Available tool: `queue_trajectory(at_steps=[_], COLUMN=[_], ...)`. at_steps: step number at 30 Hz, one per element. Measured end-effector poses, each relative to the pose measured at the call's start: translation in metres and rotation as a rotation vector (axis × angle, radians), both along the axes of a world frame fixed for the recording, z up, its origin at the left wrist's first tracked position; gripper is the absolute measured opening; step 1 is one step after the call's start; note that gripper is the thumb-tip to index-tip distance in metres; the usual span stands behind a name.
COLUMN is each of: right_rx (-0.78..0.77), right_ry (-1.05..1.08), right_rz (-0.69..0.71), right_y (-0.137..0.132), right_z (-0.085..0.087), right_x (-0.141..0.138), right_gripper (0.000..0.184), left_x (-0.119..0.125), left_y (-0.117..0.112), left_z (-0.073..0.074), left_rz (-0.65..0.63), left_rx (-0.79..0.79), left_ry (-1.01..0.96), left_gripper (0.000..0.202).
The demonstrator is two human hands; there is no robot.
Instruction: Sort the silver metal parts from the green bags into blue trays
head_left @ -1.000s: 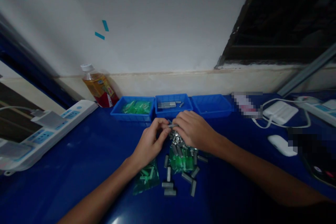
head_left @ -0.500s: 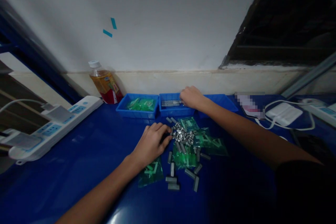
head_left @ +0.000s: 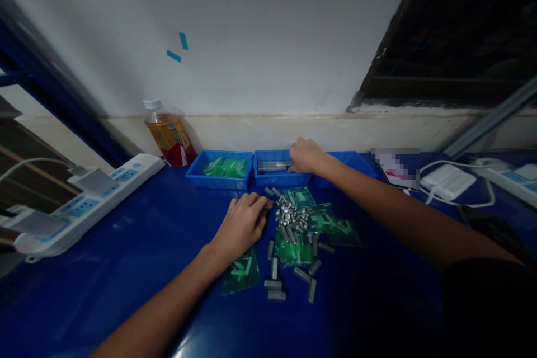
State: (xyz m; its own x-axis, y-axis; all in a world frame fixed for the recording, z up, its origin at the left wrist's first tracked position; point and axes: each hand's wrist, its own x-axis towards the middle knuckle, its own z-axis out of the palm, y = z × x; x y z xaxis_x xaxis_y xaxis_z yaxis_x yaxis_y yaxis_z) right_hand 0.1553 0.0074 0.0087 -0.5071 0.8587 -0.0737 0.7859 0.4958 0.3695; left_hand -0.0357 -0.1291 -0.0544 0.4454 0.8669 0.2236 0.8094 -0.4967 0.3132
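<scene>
My left hand rests on the table at the left edge of a pile of short metal pieces. Its thumb and fingers are closed, with what looks like one small metal piece partly hidden between them. My right hand reaches into the middle blue bin, fingers curled down beside a row of metal bars. Its fingertips are hidden, so what they hold cannot be made out. Green-tinted clear bags lie under and around the pile. Several loose grey bars lie in front.
A left blue bin contains green bags; a right blue bin sits partly behind my right forearm. A drink bottle and a power strip stand at left. A white charger with cable lies at right.
My left hand has drawn slightly back from the pile, its fingers closing together. My right hand stays at the middle bin with only a slight shift.
</scene>
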Motion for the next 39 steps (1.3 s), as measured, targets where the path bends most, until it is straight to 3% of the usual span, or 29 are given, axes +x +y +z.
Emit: queue_trajectory(at_steps=[7,12,18,22,24,27,29,31,36,39], right_rx=[-0.032,-0.016,0.034,0.069,0.106,0.12,0.09,0.103,0.145,0.127], right_ry=[-0.032,-0.014,0.058,0.142,0.29,0.67,0.709,0.689,0.589,0.51], right_rz=[-0.018,-0.083,-0.145,-0.156,-0.067,0.252,0.367,0.396,0.401,0.358], right_y=[-0.002,-0.01,-0.01,-0.022,-0.044,-0.09,-0.116,-0.129,-0.117,-0.094], right_z=[0.003,0.002,0.004,0.014,0.017,0.011,0.002,-0.007,-0.007,0.004], right_x=[0.001,0.0,0.005,0.008,0.006,0.003,0.002,0.003,0.012,0.019], right_gripper=[0.025,0.028,0.026,0.026,0.026,0.019,0.019,0.017,0.015,0.015], left_x=[0.0,-0.003,-0.006,-0.004,-0.002,0.004,0.009,0.015,0.029,0.026], left_y=[-0.001,-0.001,0.004,0.003,0.001,0.0,0.001,0.003,0.016,0.025], left_z=[0.0,-0.001,-0.005,0.003,0.01,0.02,0.024,0.025,0.025,0.028], left_rz=[0.028,0.042,0.029,0.007,0.02,0.045,0.036,0.012,-0.032,-0.049], left_rx=[0.0,0.012,0.029,0.022,-0.011,-0.082,-0.13,-0.167,-0.21,-0.172], left_ry=[-0.033,-0.041,-0.249,-0.375,-0.454,-0.593,-0.69,-0.77,-0.889,-0.793], left_gripper=[0.013,0.011,0.011,0.014,0.016,0.016,0.015,0.015,0.014,0.014])
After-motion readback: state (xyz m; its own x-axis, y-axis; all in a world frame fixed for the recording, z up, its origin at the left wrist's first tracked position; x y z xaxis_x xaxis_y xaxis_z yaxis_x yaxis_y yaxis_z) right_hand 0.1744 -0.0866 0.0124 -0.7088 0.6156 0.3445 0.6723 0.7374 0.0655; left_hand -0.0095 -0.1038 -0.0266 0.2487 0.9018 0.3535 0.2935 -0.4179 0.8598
